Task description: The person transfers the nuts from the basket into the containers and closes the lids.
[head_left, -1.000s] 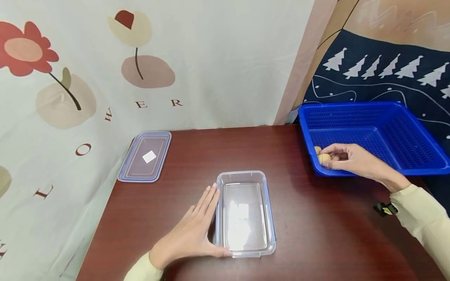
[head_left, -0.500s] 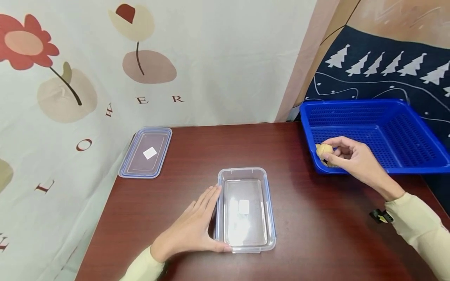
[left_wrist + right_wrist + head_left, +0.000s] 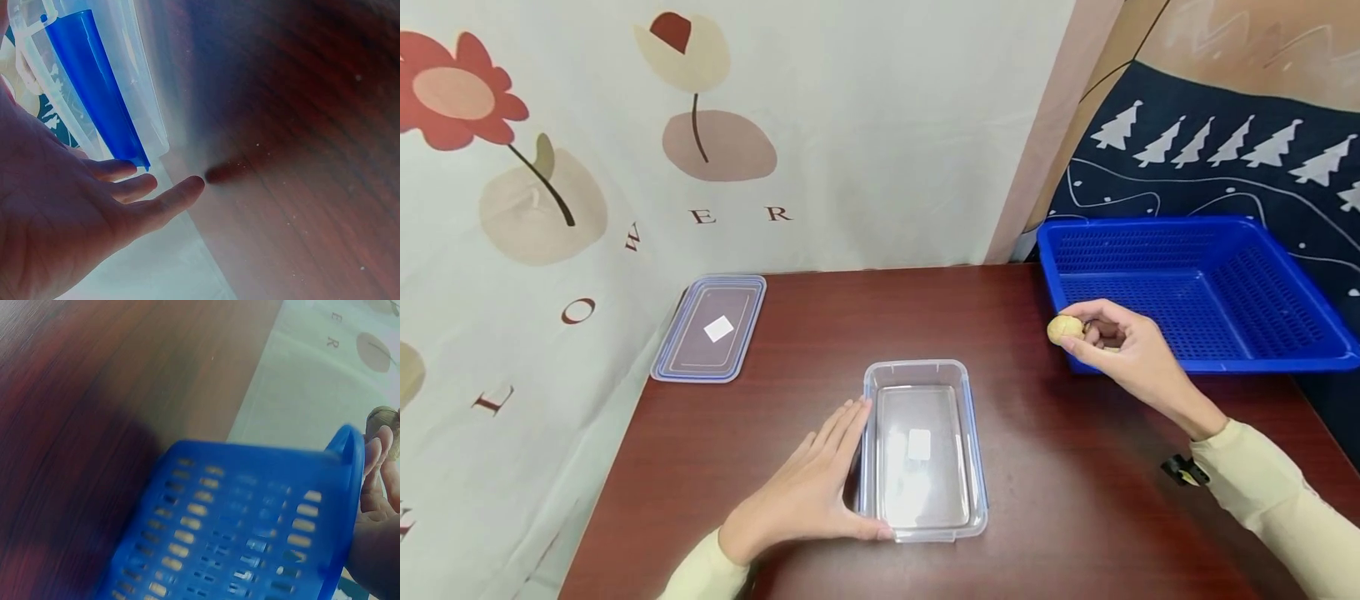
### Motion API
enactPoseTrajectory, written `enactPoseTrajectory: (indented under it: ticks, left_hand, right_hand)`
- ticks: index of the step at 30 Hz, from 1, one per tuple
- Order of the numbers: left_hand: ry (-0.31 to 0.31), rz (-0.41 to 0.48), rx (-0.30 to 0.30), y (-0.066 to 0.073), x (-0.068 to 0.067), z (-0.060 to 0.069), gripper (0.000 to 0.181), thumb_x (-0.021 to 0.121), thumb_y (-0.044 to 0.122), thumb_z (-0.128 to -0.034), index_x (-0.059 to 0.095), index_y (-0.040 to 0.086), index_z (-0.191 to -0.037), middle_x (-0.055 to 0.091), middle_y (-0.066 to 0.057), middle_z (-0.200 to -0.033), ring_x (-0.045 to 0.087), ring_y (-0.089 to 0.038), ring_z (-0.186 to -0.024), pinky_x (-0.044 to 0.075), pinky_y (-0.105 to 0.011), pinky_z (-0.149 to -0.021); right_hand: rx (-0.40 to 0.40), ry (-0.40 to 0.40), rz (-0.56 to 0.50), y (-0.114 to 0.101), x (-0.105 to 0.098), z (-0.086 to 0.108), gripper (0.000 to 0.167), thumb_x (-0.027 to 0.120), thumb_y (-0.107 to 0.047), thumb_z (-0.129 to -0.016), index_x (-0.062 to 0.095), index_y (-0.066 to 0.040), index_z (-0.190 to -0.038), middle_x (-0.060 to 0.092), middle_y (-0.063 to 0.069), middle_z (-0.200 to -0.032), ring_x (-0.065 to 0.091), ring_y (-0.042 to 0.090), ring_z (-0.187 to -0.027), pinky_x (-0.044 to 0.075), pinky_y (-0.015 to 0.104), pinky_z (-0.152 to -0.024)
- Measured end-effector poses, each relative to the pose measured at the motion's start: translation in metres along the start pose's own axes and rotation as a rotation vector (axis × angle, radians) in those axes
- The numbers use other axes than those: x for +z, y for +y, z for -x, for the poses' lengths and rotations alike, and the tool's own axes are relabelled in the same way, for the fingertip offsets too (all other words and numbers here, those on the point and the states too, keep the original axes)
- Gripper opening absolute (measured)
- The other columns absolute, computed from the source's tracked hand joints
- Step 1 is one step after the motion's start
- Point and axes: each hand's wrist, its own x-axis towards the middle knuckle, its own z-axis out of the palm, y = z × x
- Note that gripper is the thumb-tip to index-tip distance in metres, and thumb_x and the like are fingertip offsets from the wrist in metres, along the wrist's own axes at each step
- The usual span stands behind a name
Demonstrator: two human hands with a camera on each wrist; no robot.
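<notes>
In the head view, my right hand [image 3: 1123,346] pinches a walnut [image 3: 1064,330] between thumb and fingertips at the left rim of the blue basket [image 3: 1262,367]. The right wrist view shows the walnut [image 3: 380,419] at the right edge, just beyond the basket's rim. A small yellowish patch shows below that hand; what it is cannot be made out. My left hand [image 3: 808,492] lies along the left side of a clear plastic container [image 3: 973,450], fingers straight, thumb at its near left corner. In the left wrist view, the fingers [image 3: 169,197] are extended beside the container [image 3: 147,94].
A clear lid [image 3: 692,354] with a blue seal and a white label lies at the table's back left. Brown wooden table [image 3: 1015,467] stretches between container and basket. A printed curtain [image 3: 880,167] hangs behind the table.
My right hand has picked up the walnut inside the basket and moved it left over the rim. The left hand and the container have stayed in place.
</notes>
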Motion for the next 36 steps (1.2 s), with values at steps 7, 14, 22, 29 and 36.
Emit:
enactPoseTrajectory:
  ticks: [7,14,22,29,36]
  left_hand:
    - [-0.013,-0.037,0.006,0.001,0.000,-0.003,0.153,0.074,0.096,-0.0694,0.002,0.014,-0.177,0.015,-0.015,-0.181,0.017,-0.030,-0.165,0.034,-0.076,-0.114]
    - [-0.016,-0.025,0.013,0.003,0.003,-0.007,0.153,0.073,0.095,-0.0704,0.002,0.013,-0.177,0.012,-0.012,-0.182,0.016,-0.028,-0.166,0.034,-0.074,-0.115]
    - [-0.024,-0.023,0.000,0.004,0.003,-0.008,0.152,0.072,0.096,-0.0709,-0.002,0.015,-0.177,0.010,-0.012,-0.182,0.014,-0.028,-0.166,0.032,-0.074,-0.116]
    - [-0.025,-0.027,-0.001,0.006,0.003,-0.008,0.152,0.073,0.095,-0.0711,0.000,0.014,-0.177,0.012,-0.013,-0.182,0.016,-0.030,-0.165,0.032,-0.072,-0.117]
    - [-0.009,-0.073,0.028,0.004,0.003,-0.007,0.151,0.073,0.094,-0.0727,0.002,0.011,-0.177,0.014,-0.014,-0.181,0.019,-0.032,-0.165,0.034,-0.073,-0.116]
  right_hand:
    - [-0.015,-0.010,-0.019,-0.007,0.015,-0.002,0.039,0.085,0.000,-0.093,0.075,-0.010,-0.129,0.071,0.010,-0.091,0.063,0.017,-0.071,0.048,0.023,-0.060]
    - [-0.023,-0.077,-0.030,-0.015,0.030,-0.005,0.038,0.084,-0.005,-0.096,0.073,-0.015,-0.131,0.071,0.007,-0.098,0.062,0.019,-0.075,0.048,0.027,-0.063]
    - [-0.039,-0.116,-0.086,-0.024,0.049,-0.013,0.036,0.084,-0.006,-0.096,0.073,-0.014,-0.130,0.063,0.008,-0.084,0.057,0.020,-0.070,0.045,0.027,-0.059]
    - [-0.058,-0.136,-0.089,-0.026,0.073,-0.012,0.036,0.087,-0.008,-0.094,0.075,-0.020,-0.127,0.056,0.005,-0.074,0.050,0.019,-0.063,0.038,0.030,-0.053]
    - [-0.068,-0.161,-0.083,-0.027,0.103,-0.011,0.034,0.091,-0.015,-0.091,0.078,-0.025,-0.121,0.043,-0.004,-0.062,0.041,0.013,-0.053,0.030,0.029,-0.048]
